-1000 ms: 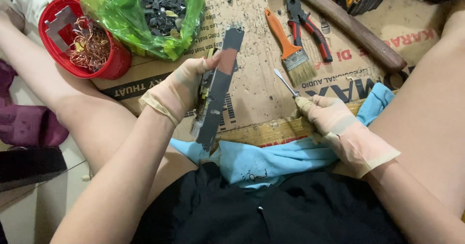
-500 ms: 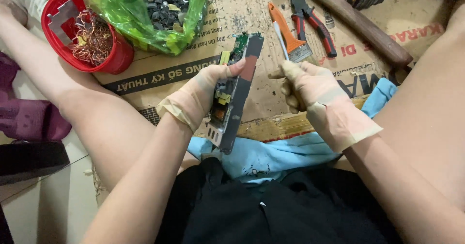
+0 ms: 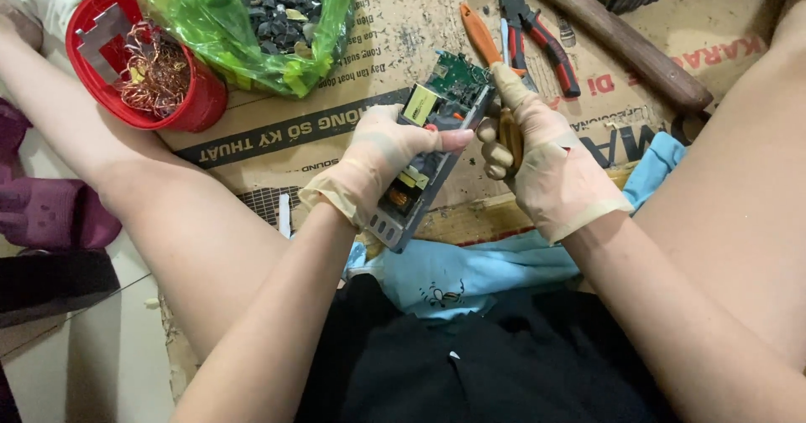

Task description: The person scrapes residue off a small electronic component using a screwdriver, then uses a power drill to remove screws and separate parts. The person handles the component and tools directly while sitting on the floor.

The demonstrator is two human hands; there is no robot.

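The left hand [image 3: 382, 159] grips the circuit board [image 3: 428, 150] tilted above the cardboard [image 3: 386, 33], parts facing the right hand [image 3: 537, 159], which is closed on a tool (wooden handle) to reach its edge

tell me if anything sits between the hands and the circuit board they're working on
Nothing visible does. The left hand already grips the circuit board around its middle, and the right hand, holding an orange-handled tool, is right against the board's upper edge.
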